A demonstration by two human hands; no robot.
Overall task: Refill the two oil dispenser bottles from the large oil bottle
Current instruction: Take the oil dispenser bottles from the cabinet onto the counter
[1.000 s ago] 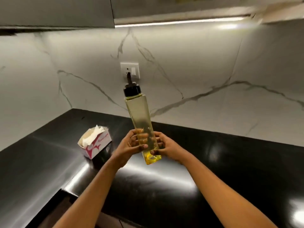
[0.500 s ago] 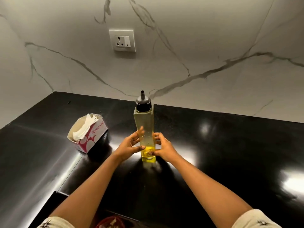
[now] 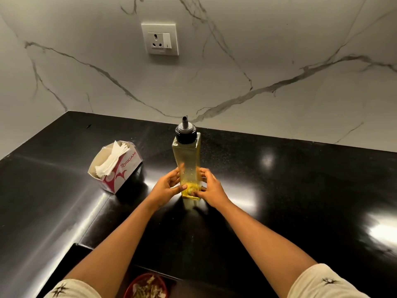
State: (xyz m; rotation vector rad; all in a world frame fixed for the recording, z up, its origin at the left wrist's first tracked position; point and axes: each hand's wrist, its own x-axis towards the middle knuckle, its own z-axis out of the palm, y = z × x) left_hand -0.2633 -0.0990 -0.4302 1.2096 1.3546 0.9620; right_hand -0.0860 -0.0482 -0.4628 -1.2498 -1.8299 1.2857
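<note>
Oil dispenser bottle (image 3: 187,166) lowered from raised tilt, now upright on countertop (image 3: 279,190).

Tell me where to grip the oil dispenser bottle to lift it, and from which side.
Grip the oil dispenser bottle around its flat-sided middle, coming from the front, fingers on opposite faces. It stands upright and tall, so a low hold, or one on the black cap, would probably tip it.

Upright oil dispenser bottle (image 3: 187,162) between both hands' grip, black counter (image 3: 279,190).

Tissue box (image 3: 115,167) left of dispenser bottle (image 3: 187,162)
</note>
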